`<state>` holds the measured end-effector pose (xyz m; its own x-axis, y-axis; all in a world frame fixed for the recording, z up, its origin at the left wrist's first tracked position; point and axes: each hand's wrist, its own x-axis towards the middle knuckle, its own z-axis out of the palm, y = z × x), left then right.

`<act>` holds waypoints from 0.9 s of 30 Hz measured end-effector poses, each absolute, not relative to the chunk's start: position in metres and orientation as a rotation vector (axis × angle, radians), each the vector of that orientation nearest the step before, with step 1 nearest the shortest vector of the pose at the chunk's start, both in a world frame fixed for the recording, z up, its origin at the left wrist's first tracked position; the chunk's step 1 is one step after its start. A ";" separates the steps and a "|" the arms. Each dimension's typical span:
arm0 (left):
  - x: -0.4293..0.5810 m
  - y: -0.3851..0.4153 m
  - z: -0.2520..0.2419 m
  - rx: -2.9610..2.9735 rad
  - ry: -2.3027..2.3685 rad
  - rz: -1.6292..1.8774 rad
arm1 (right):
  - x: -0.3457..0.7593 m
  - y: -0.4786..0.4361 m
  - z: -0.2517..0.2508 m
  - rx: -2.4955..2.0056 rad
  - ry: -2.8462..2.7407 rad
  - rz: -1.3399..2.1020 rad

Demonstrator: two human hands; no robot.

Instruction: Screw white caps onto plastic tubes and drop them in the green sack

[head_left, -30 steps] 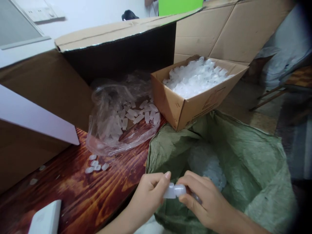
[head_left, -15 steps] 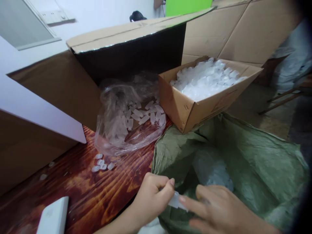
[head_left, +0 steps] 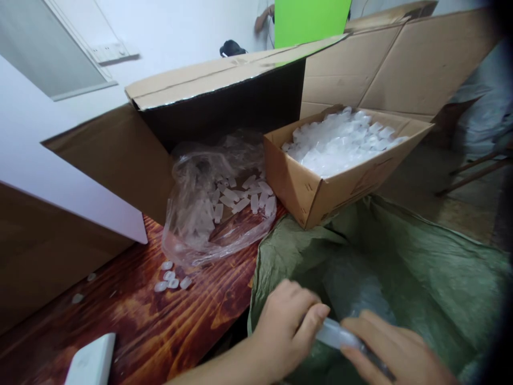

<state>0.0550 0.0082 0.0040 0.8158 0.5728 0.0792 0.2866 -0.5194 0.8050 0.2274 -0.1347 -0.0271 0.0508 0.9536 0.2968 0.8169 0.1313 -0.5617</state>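
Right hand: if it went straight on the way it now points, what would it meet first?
Beyond the translucent piece at its fingertips, the right hand would probably meet the left hand first; blur leaves the exact depth between them unclear.

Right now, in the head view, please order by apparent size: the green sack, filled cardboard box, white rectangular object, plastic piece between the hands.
Largest to smallest, visible parts only:
1. Green sack
2. Cardboard box
3. White object
4. Plastic piece, partly hidden

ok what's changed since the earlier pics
The left hand and right hand moved rightward over the green sack, left still holding a translucent piece; the right, looser half a second ago, now grips its other end. Cardboard box, clear bag, loose pieces stayed put.
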 end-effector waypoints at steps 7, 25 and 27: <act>0.071 0.156 0.012 2.804 1.316 0.306 | 0.271 -0.166 -0.057 -1.765 -0.443 1.143; 0.053 0.156 0.017 2.726 1.458 0.505 | 0.143 -0.108 -0.033 -0.815 0.302 1.712; 0.041 0.120 0.019 2.426 1.189 0.760 | 0.140 -0.105 -0.028 -0.922 0.148 1.620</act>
<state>0.0413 0.1198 0.0192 0.5087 0.8010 0.3157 0.6231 -0.5956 0.5070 0.1404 -0.1049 -0.0280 0.0202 0.7774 -0.6287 -0.8784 -0.2865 -0.3825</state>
